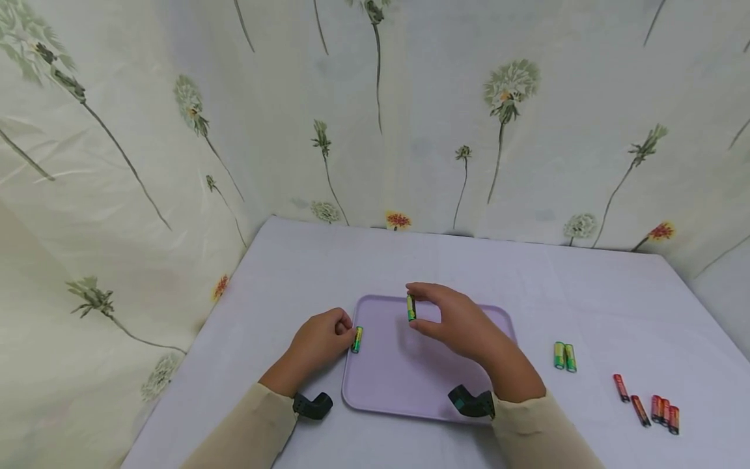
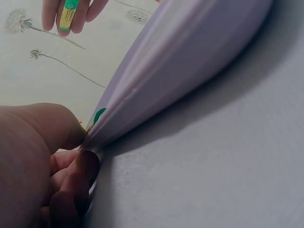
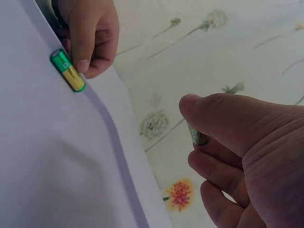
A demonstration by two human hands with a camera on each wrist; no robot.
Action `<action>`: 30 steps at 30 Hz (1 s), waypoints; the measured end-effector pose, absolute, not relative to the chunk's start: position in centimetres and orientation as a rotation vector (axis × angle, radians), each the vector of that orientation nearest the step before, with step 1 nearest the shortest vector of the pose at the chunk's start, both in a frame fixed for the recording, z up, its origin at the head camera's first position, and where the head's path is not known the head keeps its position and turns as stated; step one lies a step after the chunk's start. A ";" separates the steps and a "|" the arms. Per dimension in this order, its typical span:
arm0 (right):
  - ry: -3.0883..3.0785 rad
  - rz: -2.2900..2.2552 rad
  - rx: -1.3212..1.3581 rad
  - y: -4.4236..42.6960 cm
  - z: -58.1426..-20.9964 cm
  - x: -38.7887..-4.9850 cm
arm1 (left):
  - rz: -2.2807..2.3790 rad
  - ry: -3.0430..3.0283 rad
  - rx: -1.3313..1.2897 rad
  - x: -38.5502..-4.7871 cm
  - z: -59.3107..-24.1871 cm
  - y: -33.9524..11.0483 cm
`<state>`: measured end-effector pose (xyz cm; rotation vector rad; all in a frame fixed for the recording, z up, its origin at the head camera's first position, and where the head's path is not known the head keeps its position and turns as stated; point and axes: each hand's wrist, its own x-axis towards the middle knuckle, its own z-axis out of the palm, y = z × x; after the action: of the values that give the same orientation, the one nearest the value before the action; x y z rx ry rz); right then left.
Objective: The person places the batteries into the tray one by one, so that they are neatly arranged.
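Observation:
The right hand (image 1: 471,332) pinches a green-and-yellow battery (image 1: 411,309) between thumb and fingers, above the purple tray (image 1: 404,384); in the right wrist view the thumb mostly covers this battery (image 3: 199,137). At the tray's left side, the left hand (image 1: 321,340) grips the rim, its thumb beside another green-and-yellow battery (image 1: 357,340) lying just inside. The left wrist view shows the left hand (image 2: 42,156) with thumb above and curled fingers below the tray's edge (image 2: 142,90). The right wrist view shows the lying battery (image 3: 68,71) next to the left thumb.
Two green-and-yellow batteries (image 1: 559,355) lie side by side on the white table (image 1: 504,267), right of the tray. Farther right and nearer the front are several red-and-black batteries (image 1: 656,409). A flower-patterned curtain (image 1: 410,156) hangs behind the table and along its left side.

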<state>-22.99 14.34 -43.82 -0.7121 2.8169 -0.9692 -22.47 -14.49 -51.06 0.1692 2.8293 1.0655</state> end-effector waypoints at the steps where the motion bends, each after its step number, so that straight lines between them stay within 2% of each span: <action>1: 2.817 -0.965 -0.712 14.2 -43.8 -23.0 | 1.066 2.830 0.169 -22.5 -51.1 -14.5; 30: 2.698 -1.035 -0.816 10.0 -44.4 -23.6 | 1.059 2.844 0.205 -22.6 -51.2 -14.6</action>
<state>-23.56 9.99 -44.35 -0.8157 2.6979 -1.0353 -22.58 -14.62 -51.22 0.2049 2.8441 1.0590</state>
